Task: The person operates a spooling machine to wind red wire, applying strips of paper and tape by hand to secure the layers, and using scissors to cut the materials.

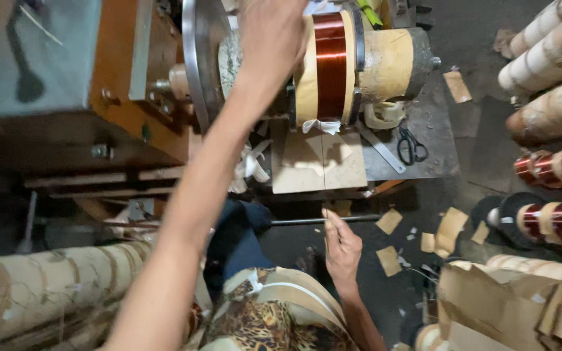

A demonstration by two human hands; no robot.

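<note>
No printed packages, labels, signs or screens in view; only plain brown cardboard pieces [518,302] heaped lower right, paper scraps [451,229] scattered on floor.

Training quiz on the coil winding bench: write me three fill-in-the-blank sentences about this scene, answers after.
1. The left hand reaches up beside the ____-coloured wire coil.
2. The right hand pinches a strip of ____.
3. The black-handled ____ lie on the bench, right of the coil.

Missing words: copper; paper; scissors
</note>
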